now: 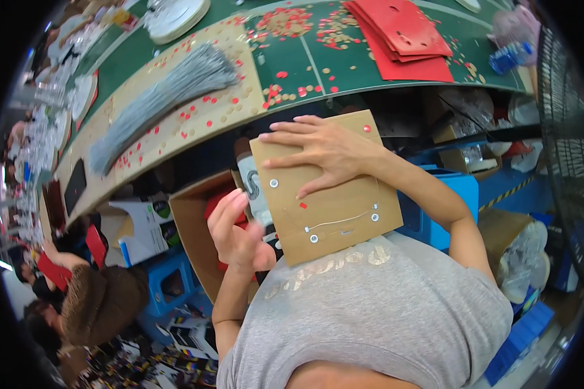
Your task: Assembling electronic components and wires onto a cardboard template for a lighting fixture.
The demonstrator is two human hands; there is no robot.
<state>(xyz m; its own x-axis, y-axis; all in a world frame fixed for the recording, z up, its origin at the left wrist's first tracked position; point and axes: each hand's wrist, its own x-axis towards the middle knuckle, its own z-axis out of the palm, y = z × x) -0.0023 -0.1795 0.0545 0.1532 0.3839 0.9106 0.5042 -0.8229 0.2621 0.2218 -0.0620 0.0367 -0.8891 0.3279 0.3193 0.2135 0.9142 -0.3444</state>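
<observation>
A flat brown cardboard piece [324, 214] lies tilted on my lap, against my grey shirt. It has several round metal eyelets, a small red dot near its upper right corner, and a thin pale cord or wire across its lower part. My right hand [324, 152] is spread flat on its upper half, fingers apart. Just off the card's left edge, my left hand [233, 233] is raised with its fingers partly bent and apart from the thumb. Some of its fingers are motion-blurred, and nothing shows in it.
A bundle of thin grey strands [162, 104] lies on the green table [285, 58], among scattered red and tan paper discs. Red card sheets [402, 39] are stacked at the back right. A cardboard box [198, 243] stands left, a blue stool [461, 194] right, a black fan [564, 149] far right.
</observation>
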